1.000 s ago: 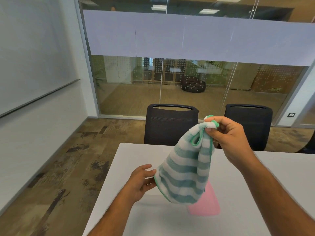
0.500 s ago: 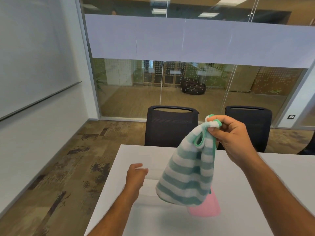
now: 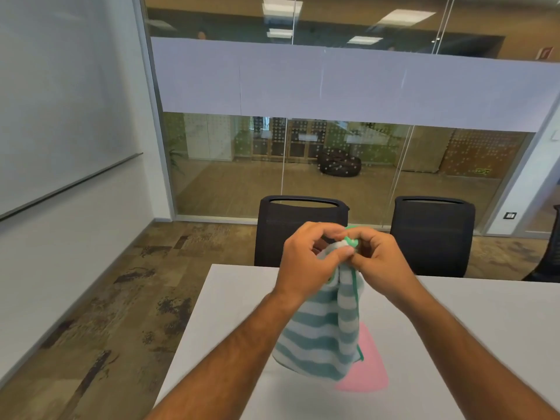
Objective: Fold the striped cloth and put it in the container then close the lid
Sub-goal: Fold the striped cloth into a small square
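Head view, sole entry. Item: striped cloth [image 3: 321, 331], white and teal bands with green edging, hanging bunched in the air above a white table [image 3: 472, 328], clear of its surface. Left hand [image 3: 306, 265]: curled, thumb and fingers pinching the cloth's gathered top. Right hand [image 3: 378, 262]: likewise curled, pinching the same gathered top, where a green hem shows; the two hands meet there, knuckles close together. Beneath the hanging cloth: a pink flat piece [image 3: 368, 371] on the table, partly hidden; whether it is the container's lid cannot be told, and no open container is visible. Behind the table: two dark chairs [image 3: 300, 225] and a glass wall. Step in hand, by judgement: finding the top corners so the cloth can be opened flat before folding. Method advised: keep one corner pinched in each hand, draw the hands apart along the green hem until the edge runs taut and level, let the weight of the cloth shake out the bunching, then lay it on the bare table and fold edge to edge.
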Action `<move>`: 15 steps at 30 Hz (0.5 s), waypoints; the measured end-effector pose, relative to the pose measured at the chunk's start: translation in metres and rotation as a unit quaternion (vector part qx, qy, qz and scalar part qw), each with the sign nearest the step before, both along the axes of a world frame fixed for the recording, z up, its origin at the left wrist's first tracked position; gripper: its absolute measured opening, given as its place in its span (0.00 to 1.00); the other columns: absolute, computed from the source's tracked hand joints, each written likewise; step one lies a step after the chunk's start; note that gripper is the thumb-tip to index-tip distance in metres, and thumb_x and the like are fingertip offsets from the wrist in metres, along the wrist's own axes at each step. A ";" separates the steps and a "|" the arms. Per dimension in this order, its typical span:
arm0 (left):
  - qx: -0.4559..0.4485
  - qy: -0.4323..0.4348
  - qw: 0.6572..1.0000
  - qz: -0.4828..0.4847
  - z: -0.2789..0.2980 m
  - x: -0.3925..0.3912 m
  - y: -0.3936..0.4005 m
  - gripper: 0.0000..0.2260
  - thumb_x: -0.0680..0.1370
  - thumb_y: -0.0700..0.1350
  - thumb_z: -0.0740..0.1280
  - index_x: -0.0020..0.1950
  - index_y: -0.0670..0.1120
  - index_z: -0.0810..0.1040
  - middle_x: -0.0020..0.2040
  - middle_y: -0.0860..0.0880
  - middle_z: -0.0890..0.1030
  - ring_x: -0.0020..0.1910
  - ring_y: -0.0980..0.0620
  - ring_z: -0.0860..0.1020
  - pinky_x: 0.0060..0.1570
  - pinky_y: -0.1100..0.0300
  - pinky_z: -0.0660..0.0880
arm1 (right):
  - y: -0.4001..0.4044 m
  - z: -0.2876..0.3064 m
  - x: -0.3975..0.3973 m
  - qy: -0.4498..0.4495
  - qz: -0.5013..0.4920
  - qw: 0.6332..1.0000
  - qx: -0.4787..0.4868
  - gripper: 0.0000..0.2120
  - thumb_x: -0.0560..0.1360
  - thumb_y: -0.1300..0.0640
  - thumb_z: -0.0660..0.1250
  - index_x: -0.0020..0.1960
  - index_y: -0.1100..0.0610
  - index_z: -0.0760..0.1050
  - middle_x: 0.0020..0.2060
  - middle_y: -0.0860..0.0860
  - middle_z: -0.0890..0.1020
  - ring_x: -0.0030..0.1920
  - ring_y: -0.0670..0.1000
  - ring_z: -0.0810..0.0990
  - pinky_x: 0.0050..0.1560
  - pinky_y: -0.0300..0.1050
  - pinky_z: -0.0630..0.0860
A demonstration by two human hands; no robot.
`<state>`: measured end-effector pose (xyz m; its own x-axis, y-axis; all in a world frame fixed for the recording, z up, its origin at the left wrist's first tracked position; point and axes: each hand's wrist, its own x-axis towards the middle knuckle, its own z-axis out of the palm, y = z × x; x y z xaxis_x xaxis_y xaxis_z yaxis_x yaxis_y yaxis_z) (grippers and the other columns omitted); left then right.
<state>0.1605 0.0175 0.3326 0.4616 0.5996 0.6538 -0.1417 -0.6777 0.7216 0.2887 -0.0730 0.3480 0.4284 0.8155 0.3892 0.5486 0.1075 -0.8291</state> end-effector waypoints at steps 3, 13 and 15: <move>-0.007 -0.012 1.000 0.023 -0.001 0.000 0.009 0.04 0.72 0.41 0.76 0.46 0.46 0.85 0.43 0.51 0.84 0.41 0.55 0.82 0.41 0.64 0.80 | 0.001 -0.004 0.000 -0.012 -0.009 1.000 0.011 0.17 0.71 0.63 0.73 0.57 0.49 0.78 0.39 0.57 0.82 0.43 0.63 0.80 0.46 0.62 0.82; -0.018 0.092 0.993 0.072 0.008 -0.054 0.073 0.08 0.80 0.40 0.65 0.57 0.51 0.76 0.42 0.52 0.80 0.41 0.54 0.78 0.37 0.63 0.77 | -0.025 0.000 0.036 0.133 -0.084 0.986 0.046 0.11 0.73 0.66 0.70 0.55 0.62 0.80 0.47 0.63 0.84 0.44 0.59 0.83 0.39 0.48 0.84; 0.011 0.101 0.992 0.071 0.010 -0.065 0.086 0.09 0.80 0.38 0.64 0.53 0.50 0.80 0.44 0.55 0.79 0.41 0.57 0.76 0.39 0.65 0.73 | -0.028 0.002 0.041 0.147 -0.093 0.984 0.044 0.10 0.73 0.65 0.70 0.55 0.63 0.80 0.46 0.60 0.85 0.44 0.59 0.83 0.38 0.44 0.84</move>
